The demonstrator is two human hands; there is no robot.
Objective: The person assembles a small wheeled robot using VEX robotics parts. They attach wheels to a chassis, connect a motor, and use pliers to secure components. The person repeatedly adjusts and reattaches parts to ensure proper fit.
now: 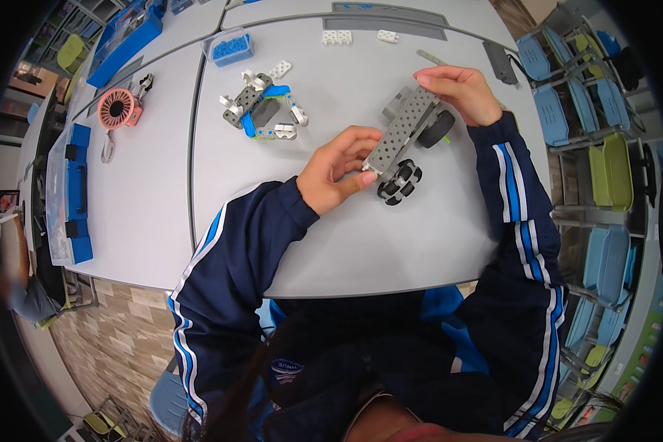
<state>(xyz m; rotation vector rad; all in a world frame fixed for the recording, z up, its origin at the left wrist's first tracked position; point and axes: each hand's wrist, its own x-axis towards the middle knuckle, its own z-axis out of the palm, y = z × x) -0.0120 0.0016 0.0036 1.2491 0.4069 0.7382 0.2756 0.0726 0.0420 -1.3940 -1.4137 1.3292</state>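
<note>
A grey plastic building-kit chassis (399, 135) with rows of holes is tilted over the table in front of me. My left hand (335, 171) is closed on its near end, thumb and fingers at a small white piece. At the far end, my right hand (462, 90) pinches the top corner. A black-tyred wheel (436, 130) and a black-and-grey roller wheel (401, 183) show along its right side. Left of it lies another assembly (264, 110) of grey, white and blue parts. What is under the chassis is partly hidden.
A clear box of blue pins (230, 48) stands at the back. White connector blocks (337, 37), a grey strip (430, 57) and a dark grey module (499, 62) lie beyond my hands. Leftward are a pink fan (118, 108) and a clear-and-blue case (70, 193).
</note>
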